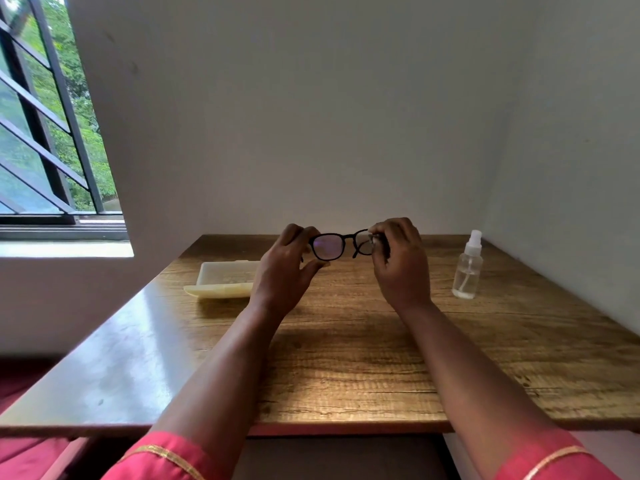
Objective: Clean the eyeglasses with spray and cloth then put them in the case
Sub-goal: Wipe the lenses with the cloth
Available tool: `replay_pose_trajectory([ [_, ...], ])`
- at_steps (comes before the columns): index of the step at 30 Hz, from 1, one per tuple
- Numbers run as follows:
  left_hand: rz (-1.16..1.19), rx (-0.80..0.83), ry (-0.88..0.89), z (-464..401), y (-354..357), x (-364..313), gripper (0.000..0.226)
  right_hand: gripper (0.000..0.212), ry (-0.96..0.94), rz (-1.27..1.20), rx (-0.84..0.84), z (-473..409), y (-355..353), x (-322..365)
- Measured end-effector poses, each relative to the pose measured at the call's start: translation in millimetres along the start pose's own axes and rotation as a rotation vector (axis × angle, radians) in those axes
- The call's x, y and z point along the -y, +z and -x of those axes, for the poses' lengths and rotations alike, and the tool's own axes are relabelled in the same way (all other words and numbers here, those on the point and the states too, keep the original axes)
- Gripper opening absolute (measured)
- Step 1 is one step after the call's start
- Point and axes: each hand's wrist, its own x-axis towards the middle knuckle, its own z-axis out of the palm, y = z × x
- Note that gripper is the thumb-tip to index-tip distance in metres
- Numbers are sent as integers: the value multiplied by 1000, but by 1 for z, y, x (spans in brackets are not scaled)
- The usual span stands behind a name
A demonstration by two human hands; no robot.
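Both hands (287, 265) (398, 261) grip black eyeglasses (341, 244); spray bottle (468, 268) apparently unlabelled.

Single head-worn view, forward and down over table (346, 358).

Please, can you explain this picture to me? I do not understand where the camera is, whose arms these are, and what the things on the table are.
There is no machine. A person wears a camera on the head, looking forward and down at their own arms. The left hand and the right hand hold black eyeglasses above a wooden table. The right hand also seems to pinch a small cloth against one lens. On the table an open pale case lies at the left, and a clear spray bottle stands at the right.
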Motion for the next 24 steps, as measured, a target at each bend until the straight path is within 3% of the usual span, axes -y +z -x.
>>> replay_pose_trajectory([
  [10, 7, 6, -15, 0, 0, 4, 42, 13, -142, -30, 156, 1, 0, 11],
  [18, -13, 18, 23, 1, 1, -2, 47, 14, -30, 12, 9, -2, -1, 3],
  [24, 21, -55, -27, 0, -1, 2, 43, 11, -29, 35, 60, -1, -1, 1],
])
